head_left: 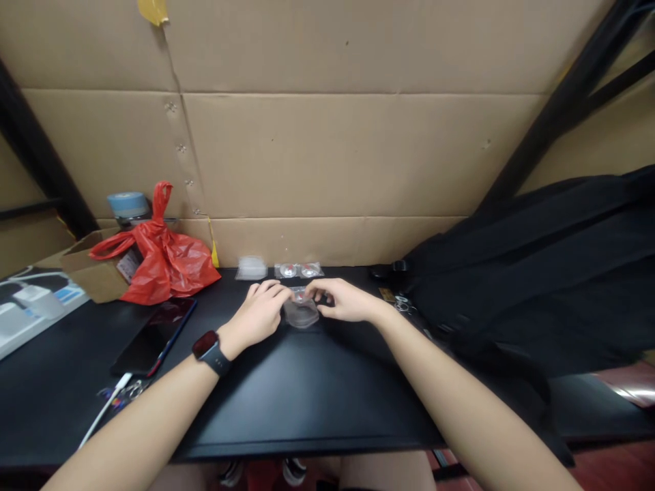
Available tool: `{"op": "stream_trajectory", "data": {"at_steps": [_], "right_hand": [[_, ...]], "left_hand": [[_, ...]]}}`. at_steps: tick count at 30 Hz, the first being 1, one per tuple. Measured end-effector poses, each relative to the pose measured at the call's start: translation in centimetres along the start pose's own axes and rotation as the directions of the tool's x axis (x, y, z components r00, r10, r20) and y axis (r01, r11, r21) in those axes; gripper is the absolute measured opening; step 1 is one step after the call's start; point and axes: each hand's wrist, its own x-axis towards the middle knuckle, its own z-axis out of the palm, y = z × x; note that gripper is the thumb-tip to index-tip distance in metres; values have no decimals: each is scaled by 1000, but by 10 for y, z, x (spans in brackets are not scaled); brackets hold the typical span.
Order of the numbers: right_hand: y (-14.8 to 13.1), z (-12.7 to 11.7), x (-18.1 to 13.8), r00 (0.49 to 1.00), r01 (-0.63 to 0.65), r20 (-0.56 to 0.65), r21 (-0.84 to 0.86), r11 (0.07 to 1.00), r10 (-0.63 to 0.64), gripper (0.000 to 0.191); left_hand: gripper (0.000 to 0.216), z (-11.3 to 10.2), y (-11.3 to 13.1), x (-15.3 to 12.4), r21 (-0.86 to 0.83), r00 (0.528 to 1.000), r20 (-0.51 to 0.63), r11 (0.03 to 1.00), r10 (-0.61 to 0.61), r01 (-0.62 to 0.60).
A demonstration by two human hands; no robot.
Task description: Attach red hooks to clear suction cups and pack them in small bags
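Observation:
A small clear plastic bag (301, 316) lies on the black table between my hands, with a shiny round piece bearing some red near its top. My left hand (263, 310), a dark watch on its wrist, grips the bag's left edge with bent fingers; its thumb is mostly hidden. From the right, my right hand (342, 299) holds the bag's upper right side, fingertips on top and thumb at the edge. Just beyond are two bagged round silver pieces (298, 270) with red marks. Left of them sits a stack of clear bags (252, 268).
To the left are a red plastic bag (166, 262), a cardboard box (95, 273), a phone (156, 337) on a white cable and a power strip (41, 310). A black backpack (537, 266) fills the right side. Cardboard (317, 157) walls the back.

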Motion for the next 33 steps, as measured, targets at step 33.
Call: {"op": "stream_trajectory", "data": {"at_steps": [33], "right_hand": [[3, -3, 0, 991, -137, 0, 71, 988, 137, 11]], "left_hand": [[16, 0, -4, 5, -76, 998, -11, 995, -69, 68]]}}
